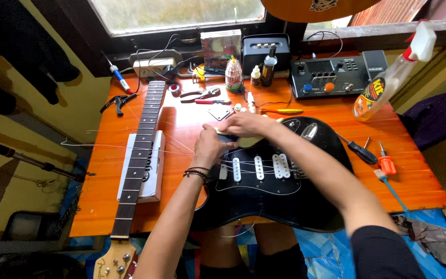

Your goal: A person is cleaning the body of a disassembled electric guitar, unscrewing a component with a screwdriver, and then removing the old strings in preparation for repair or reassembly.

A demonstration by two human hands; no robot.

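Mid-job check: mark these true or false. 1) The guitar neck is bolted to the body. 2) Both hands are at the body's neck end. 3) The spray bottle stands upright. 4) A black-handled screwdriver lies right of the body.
1) False: the guitar neck lies detached on a white block, beside the black guitar body.
2) True: left hand and right hand meet there.
3) False: the spray bottle leans tilted.
4) True: black-handled screwdriver.

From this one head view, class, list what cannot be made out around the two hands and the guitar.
- Neck pocket of the black guitar body: covered by the left hand and right hand.
- Whether either hand grips anything: fingers overlap.
- Headstock of the detached neck: cut off by the bottom edge.
- Loose strings: too thin to count.
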